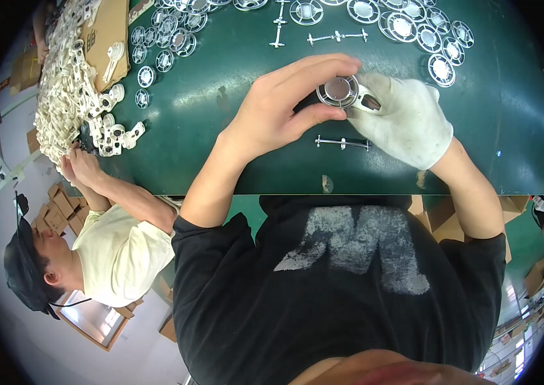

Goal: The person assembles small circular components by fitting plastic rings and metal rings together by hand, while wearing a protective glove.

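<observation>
Over the green table, the bare fingers and thumb of my left hand (278,109) curve round a silver spoked disc (338,92) with a brownish round centre. My right hand (406,122), in a white glove, grips a white plastic piece (368,101) with a dark opening. Disc and white piece meet between the two hands; whether they are joined I cannot tell. Just below my hands lies a thin chrome bar with short crosspieces (343,142).
More chrome bars (338,36) and many silver discs (402,27) lie along the far side. White plastic parts (60,96) are heaped at the left beside a cardboard sheet (110,38). A co-worker's hands (83,165) handle parts near that heap. The table's near edge (272,194) runs before my body.
</observation>
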Motion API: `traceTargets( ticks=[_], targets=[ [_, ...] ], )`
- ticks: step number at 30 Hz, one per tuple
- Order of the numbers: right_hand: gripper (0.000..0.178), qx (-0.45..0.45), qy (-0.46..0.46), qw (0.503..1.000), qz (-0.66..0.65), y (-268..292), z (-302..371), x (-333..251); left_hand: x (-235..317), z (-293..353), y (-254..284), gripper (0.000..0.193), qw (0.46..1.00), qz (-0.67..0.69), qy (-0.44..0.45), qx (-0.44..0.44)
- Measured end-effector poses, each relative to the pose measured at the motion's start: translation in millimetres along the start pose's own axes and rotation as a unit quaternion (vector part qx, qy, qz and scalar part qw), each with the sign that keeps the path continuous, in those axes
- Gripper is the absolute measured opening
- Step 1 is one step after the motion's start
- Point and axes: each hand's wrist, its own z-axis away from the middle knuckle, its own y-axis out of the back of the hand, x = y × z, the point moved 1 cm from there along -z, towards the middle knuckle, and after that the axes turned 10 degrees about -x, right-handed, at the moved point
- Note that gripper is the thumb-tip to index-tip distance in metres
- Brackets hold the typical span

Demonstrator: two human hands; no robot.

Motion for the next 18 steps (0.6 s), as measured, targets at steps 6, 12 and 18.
traceTargets(
  ticks=[6, 12, 18],
  targets=[
    [0.026, 0.026, 0.027, 0.999, -0.012, -2.7, 2.9, 2.6, 6.1, -1.8, 1.4, 0.052, 1.0, -0.003, -0.006, -0.004],
    [0.033, -0.193, 0.023, 0.946, -0.26, 10.1, -1.6, 11.5, 10.6, -0.6, -4.8, 0.053, 0.994, -0.09, -0.054, -0.019],
    [0.038, -0.118, 0.008, 0.963, -0.243, -5.1, -1.2, 6.5, 12.6, -0.4, -16.1, 0.057, 0.989, 0.137, 0.008, 0.052]
  ],
)
